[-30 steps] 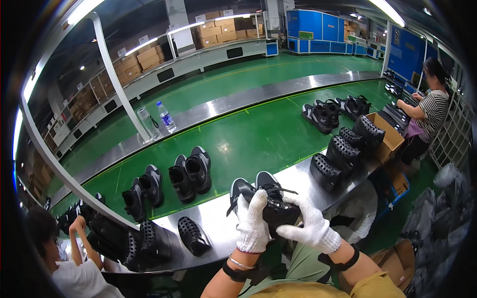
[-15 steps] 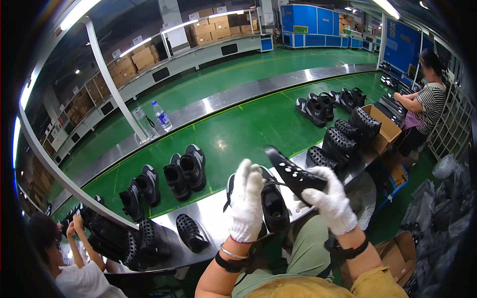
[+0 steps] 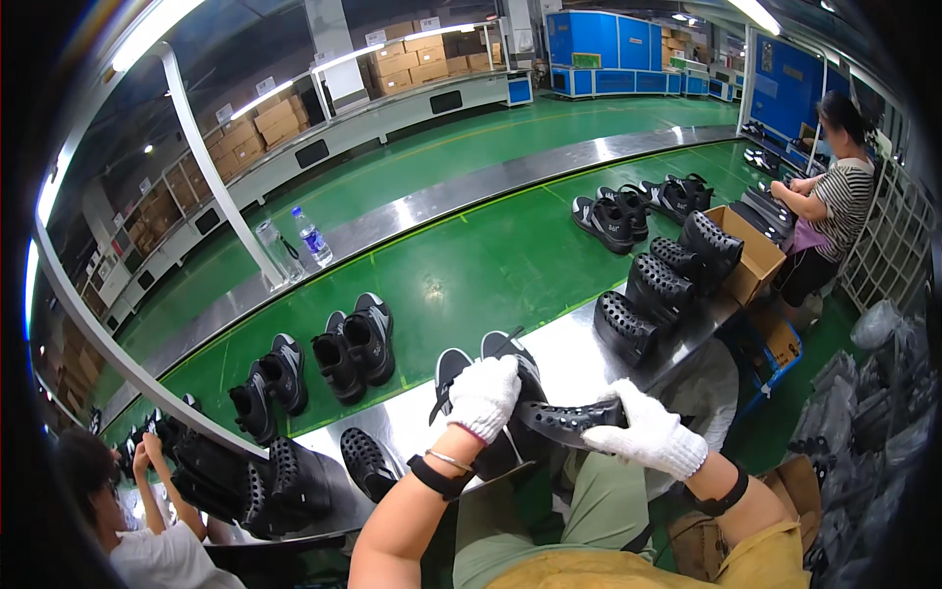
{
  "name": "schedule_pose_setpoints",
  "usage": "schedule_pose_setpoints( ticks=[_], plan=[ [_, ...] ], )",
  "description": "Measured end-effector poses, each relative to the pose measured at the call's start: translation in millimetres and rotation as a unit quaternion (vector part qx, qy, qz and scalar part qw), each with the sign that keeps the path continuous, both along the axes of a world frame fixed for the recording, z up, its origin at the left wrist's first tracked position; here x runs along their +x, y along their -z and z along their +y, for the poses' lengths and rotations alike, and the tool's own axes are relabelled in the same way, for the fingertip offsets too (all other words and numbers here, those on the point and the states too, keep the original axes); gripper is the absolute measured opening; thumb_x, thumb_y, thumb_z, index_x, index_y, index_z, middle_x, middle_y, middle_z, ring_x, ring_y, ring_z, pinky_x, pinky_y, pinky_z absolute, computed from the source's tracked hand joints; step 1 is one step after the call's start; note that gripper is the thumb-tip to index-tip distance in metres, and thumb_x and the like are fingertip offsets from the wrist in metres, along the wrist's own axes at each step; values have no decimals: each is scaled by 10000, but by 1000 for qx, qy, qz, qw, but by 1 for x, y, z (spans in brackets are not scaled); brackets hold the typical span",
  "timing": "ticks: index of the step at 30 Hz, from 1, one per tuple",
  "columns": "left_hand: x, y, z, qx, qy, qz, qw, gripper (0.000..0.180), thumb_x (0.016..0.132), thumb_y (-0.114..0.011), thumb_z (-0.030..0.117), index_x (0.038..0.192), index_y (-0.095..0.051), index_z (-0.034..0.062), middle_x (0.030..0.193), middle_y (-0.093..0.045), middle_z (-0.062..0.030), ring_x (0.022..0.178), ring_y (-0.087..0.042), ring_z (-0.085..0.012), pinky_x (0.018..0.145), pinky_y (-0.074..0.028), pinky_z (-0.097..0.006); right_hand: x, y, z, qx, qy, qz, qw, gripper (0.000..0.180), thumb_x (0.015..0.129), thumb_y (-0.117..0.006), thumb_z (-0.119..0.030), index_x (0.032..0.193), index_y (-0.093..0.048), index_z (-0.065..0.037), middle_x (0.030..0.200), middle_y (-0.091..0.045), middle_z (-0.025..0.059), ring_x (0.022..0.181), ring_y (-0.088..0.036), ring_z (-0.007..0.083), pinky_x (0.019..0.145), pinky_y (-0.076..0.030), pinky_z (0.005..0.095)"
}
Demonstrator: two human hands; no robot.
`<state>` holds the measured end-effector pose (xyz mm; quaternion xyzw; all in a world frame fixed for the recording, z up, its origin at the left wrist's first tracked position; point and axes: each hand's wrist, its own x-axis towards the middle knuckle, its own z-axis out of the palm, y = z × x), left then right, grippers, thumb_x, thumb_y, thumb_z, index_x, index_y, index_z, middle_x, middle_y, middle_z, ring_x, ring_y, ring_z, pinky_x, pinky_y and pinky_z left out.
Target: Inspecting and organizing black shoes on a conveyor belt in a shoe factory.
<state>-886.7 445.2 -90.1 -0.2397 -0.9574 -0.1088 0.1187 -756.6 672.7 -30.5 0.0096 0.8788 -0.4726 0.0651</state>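
Two black sneakers with grey toes stand side by side on the metal bench edge in front of me, the left sneaker (image 3: 452, 365) and the right sneaker (image 3: 520, 355). My white-gloved left hand (image 3: 485, 395) lies over them with fingers bent down, closed on the right sneaker's upper; its fingertips are partly hidden. My gloved right hand (image 3: 648, 432) grips one end of a black clog (image 3: 563, 421) full of round holes. The clog's other end is beside the right sneaker, close to my left hand.
More black clogs (image 3: 628, 324) are stacked at right beside an open cardboard box (image 3: 751, 250). A single clog (image 3: 365, 461) lies at left. Sneaker pairs (image 3: 353, 348) stand on the green belt (image 3: 442, 285). A water bottle (image 3: 312, 238) stands beyond. Co-workers sit or stand at both sides.
My right hand has lowered the clog from a raised, tilted position to beside the sneaker. My left hand has gone from upright, extended fingers to bent fingers on the sneaker.
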Motion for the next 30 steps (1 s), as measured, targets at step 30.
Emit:
schedule_pose_setpoints(
  ticks=[30],
  plan=[
    [26, 3, -4, 258, 68, -36, 963, 287, 959, -634, 196, 1195, -682, 40, 1073, -705, -191, 1016, -682, -366, 906, -545, -418, -70, 63, -58, 234, -88, 242, 937, 698, 871, -727, -475, 1295, -535, 44, 1177, -632, 263, 1007, -651, 420, 908, -528, 482]
  ],
)
